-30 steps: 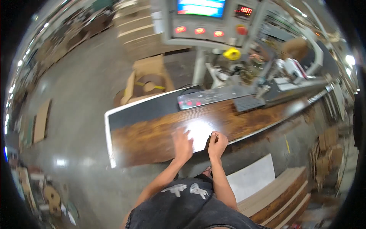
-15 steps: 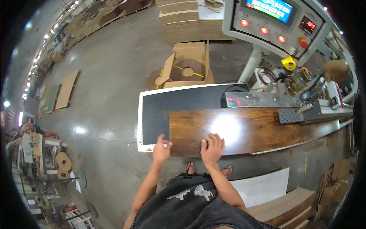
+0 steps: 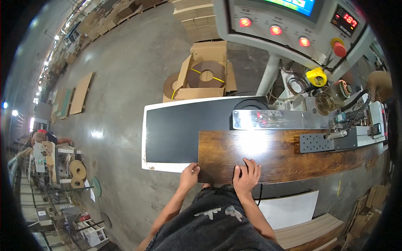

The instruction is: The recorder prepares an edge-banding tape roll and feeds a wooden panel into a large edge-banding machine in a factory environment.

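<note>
A long brown wood-grain board (image 3: 276,157) lies across the dark machine table (image 3: 176,134). Its far right part passes beneath a perforated grey plate (image 3: 315,143). At the board's near left corner is my left hand (image 3: 189,176), its fingers curled closed against the end edge. My right hand (image 3: 247,178) rests on top by the near edge, fingers stretched out and a little apart. The undersides of both hands are hidden.
A control panel (image 3: 289,31) with lit red buttons overhangs the far right. Behind the table sits an open carton (image 3: 205,93) with brown edge-band rolls (image 3: 206,69). Stacked boards (image 3: 310,232) and a white panel (image 3: 289,209) stand low at the right.
The board has shifted right along the table, and both hands have gone with it. My left hand's fingers have curled in at the corner. The view has moved closer to the panel.
</note>
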`<action>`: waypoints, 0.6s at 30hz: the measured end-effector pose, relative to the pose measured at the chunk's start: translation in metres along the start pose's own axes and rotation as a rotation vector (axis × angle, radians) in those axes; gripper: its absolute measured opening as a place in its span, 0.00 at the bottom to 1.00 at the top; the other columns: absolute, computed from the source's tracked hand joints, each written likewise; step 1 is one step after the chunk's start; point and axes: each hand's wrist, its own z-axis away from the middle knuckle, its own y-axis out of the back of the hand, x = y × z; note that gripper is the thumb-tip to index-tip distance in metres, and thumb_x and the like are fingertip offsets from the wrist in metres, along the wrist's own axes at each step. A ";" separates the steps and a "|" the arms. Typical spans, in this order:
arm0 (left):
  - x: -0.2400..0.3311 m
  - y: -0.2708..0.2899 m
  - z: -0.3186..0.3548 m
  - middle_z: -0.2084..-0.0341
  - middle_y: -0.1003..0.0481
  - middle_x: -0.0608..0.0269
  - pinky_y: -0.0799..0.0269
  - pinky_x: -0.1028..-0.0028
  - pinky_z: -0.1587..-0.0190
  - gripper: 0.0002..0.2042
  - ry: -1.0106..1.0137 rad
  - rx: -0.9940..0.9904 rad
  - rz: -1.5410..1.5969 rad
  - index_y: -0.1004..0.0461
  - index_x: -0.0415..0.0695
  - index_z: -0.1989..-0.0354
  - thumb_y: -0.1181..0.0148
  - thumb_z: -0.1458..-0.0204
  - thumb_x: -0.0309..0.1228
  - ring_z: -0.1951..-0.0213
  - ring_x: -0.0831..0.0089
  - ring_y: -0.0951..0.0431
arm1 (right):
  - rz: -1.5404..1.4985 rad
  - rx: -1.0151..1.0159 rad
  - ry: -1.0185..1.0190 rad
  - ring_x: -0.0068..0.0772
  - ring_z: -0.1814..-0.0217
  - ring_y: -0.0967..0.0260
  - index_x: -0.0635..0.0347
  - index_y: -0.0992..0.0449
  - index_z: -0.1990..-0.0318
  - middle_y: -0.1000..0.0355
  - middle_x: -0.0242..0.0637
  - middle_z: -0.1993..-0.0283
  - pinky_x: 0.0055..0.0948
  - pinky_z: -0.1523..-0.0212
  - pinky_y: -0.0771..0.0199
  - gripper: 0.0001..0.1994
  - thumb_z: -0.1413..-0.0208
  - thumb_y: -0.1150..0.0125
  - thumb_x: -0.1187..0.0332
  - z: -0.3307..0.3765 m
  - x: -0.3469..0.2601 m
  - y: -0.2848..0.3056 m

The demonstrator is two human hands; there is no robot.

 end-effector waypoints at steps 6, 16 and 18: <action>0.011 -0.049 0.010 0.71 0.22 0.50 0.28 0.63 0.60 0.14 -0.063 0.031 0.095 0.25 0.39 0.55 0.45 0.40 0.37 0.67 0.56 0.22 | -0.028 0.029 0.034 0.47 0.40 0.34 0.54 0.25 0.71 0.27 0.32 0.48 0.56 0.37 0.43 0.10 0.42 0.43 0.60 -0.012 0.046 0.024; 0.054 -0.139 0.012 0.66 0.20 0.51 0.27 0.64 0.57 0.16 -0.058 -0.038 0.281 0.25 0.40 0.55 0.44 0.42 0.41 0.61 0.57 0.20 | -0.008 0.178 0.055 0.47 0.43 0.33 0.57 0.27 0.68 0.27 0.36 0.50 0.52 0.38 0.40 0.07 0.44 0.41 0.64 -0.030 0.123 0.056; 0.074 -0.142 0.017 0.63 0.20 0.54 0.27 0.62 0.55 0.16 -0.109 -0.077 0.169 0.24 0.45 0.56 0.46 0.41 0.44 0.58 0.54 0.20 | -0.003 0.180 0.071 0.48 0.43 0.33 0.59 0.27 0.66 0.27 0.37 0.49 0.50 0.39 0.40 0.07 0.42 0.42 0.65 -0.031 0.137 0.067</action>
